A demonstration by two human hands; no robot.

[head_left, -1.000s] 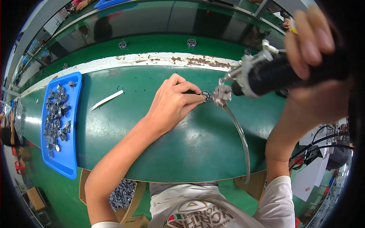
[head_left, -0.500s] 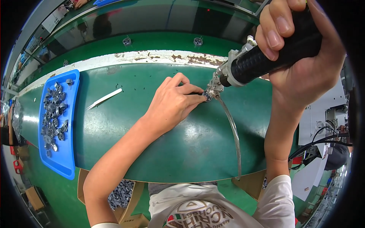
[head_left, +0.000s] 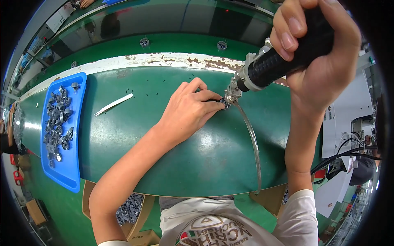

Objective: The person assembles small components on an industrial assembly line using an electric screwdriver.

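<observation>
My right hand (head_left: 316, 49) is wrapped round the black grip of a power screwdriver (head_left: 266, 67), tilted with its metal nose pointing down and left. A clear hose (head_left: 252, 135) hangs from the nose to the table's front edge. Under the tip sits a small round grey part (head_left: 225, 103), partly covered by fingers and nose. My left hand (head_left: 191, 106) pinches this part against the green table (head_left: 197, 164). Left of that hand lie white tweezers (head_left: 115, 104). Whether the tip touches a screw is hidden.
A blue tray (head_left: 76, 176) of round grey parts stands at the left. Tiny black screws (head_left: 147, 94) are scattered behind the tweezers. Beyond a worn white rail (head_left: 164, 60), a green conveyor belt carries round parts (head_left: 222, 45). Below the front edge is a carton of grey parts (head_left: 130, 208).
The screwdriver's grip and my right hand have shifted slightly left, and the tool stands a little steeper. On the belt, round parts have moved right. My left hand keeps its pinch.
</observation>
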